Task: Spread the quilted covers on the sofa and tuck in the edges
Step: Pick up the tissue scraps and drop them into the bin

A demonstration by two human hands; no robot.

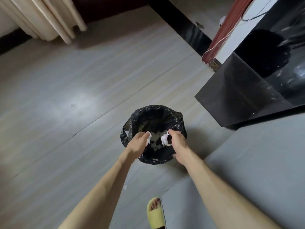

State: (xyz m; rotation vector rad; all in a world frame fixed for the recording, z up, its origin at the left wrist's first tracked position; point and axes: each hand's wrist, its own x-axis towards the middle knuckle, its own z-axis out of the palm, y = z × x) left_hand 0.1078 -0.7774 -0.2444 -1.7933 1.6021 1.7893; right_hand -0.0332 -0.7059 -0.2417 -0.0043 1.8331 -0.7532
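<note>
quilted covers do not show anywhere; a plain grey surface (247, 162) just right of the bin (153, 107) may be the sofa, but i cannot tell. both hands hang over the mouth of the bin, probably so that what they let go falls inside. the left hand (139, 141) pinches a white scrap (149, 137), and the right hand (177, 140) grips a second scrap (165, 139). it looks like a small clean-up, with the spreading not yet started. a black table (239, 96) stands beyond the bin, and a yellow slipper (156, 214) is on the near side of it.

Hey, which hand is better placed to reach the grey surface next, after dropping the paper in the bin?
Right, probably. The right hand is over the bin on the side nearest the grey surface; the left hand sits farther away. Both pinch paper scraps.
</note>
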